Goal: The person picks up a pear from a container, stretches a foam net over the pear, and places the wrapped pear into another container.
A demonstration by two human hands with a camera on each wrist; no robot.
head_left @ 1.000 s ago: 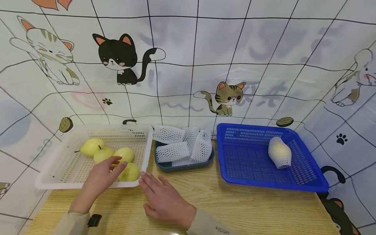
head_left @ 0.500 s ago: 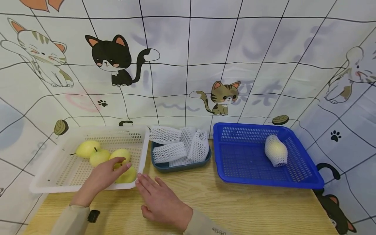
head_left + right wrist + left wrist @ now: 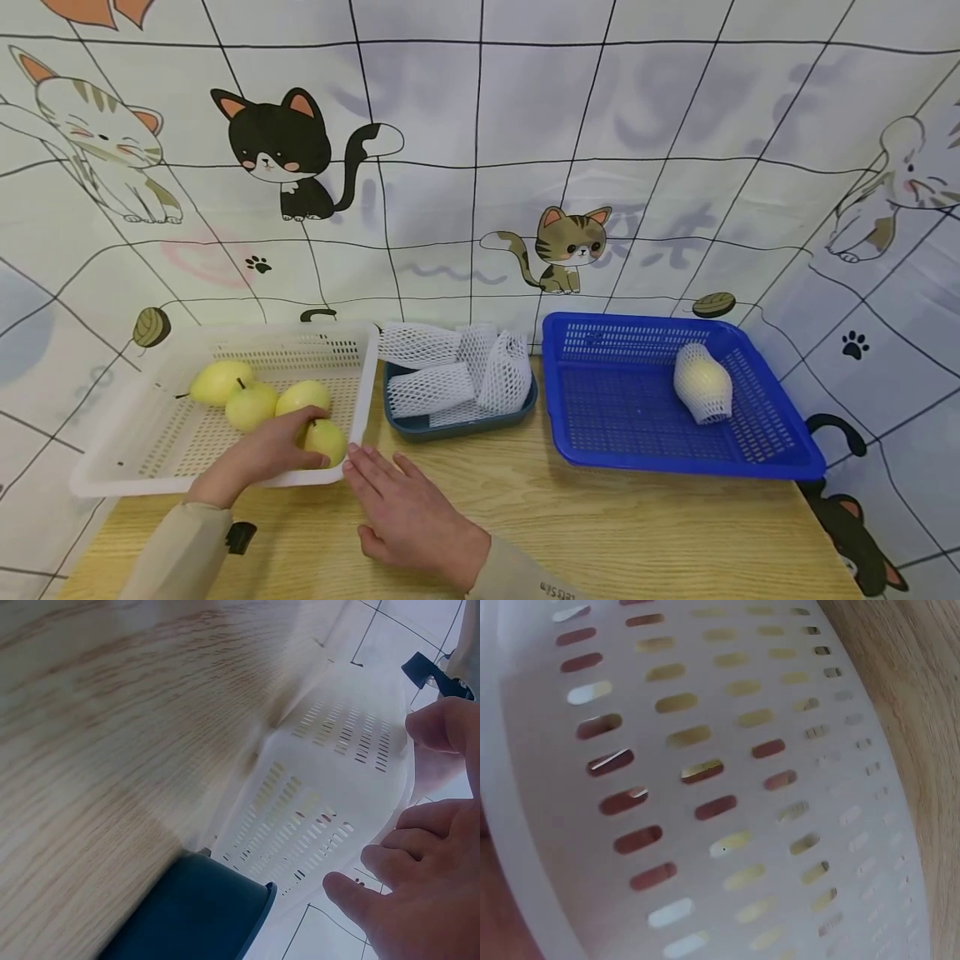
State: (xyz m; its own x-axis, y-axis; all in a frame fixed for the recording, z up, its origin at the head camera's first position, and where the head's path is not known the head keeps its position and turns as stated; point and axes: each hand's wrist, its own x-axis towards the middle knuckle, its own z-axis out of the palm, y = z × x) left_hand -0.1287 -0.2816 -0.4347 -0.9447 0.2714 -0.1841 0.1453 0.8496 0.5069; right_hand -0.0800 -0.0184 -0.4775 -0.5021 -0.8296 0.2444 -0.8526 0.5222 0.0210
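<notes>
In the head view, my left hand (image 3: 264, 448) reaches over the front rim of the white basket (image 3: 168, 483) and grips a yellow-green pear (image 3: 327, 442) at the front right corner, thumb on its near side. Its fingers are partly hidden behind the fruit. Several more pears (image 3: 251, 406) lie further left and back in that basket. My right hand (image 3: 420, 517) has its fingers straight, with the fingertips at the outside of the basket's front right corner. The left wrist view shows mostly the slotted basket wall (image 3: 547, 787), which hides the hand's grip.
A dark teal tray (image 3: 457, 429) with several white foam net sleeves (image 3: 433, 389) stands between the baskets. On the right is a blue basket (image 3: 615, 417) holding one pear in a foam net (image 3: 703, 383). A cat-patterned sheet (image 3: 442, 192) hangs behind the wooden table (image 3: 637, 533).
My left hand has lowered onto the front right pear and closed its thumb and fingers around it. My right hand stays at the basket corner. The head view has shifted slightly.
</notes>
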